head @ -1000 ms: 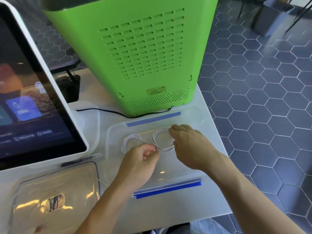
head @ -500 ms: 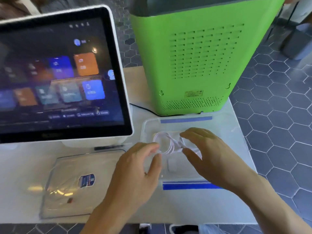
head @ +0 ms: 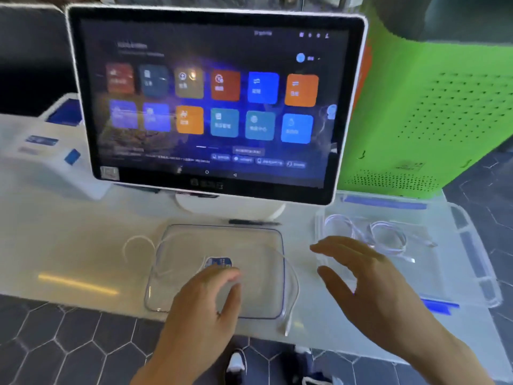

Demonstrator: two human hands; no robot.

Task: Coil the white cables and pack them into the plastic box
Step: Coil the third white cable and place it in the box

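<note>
Nearest the camera, the left hand [head: 206, 304] hovers over the front part of the clear lid [head: 258, 245], fingers loosely bent & apart, holding nothing; whether fingertips touch the lid can't be told b/c of blur. The right hand [head: 369, 282] is just right of the lid, over the near-left edge of the plastic box [head: 472, 259], fingers spread & nearly straight, gripping nothing. The lid lies flat on the white table [head: 69, 245], w/ a small blue sticker [head: 218, 263] near its middle, partly behind the left fingertips. A loose white cable [head: 291, 276] runs across the lid & curves down past its right edge to the table's front edge; another bend of the cable [head: 136, 241] shows just left of the lid. Right of the lid, inside the box, lie coiled white cables [head: 369, 234], approx. two loops side by side, a plug end trailing toward the box's right. The box has blue strips on its far & near rims. Behind the lid, a dark pen [head: 254, 222] lies by the round foot of a touchscreen [head: 216, 101] showing coloured tiles. Far right of the lid, behind the box, stands a green vented machine [head: 433, 112]. Far left of the lid sits a white device [head: 50, 159] w/ blue marks, blurred.
</note>
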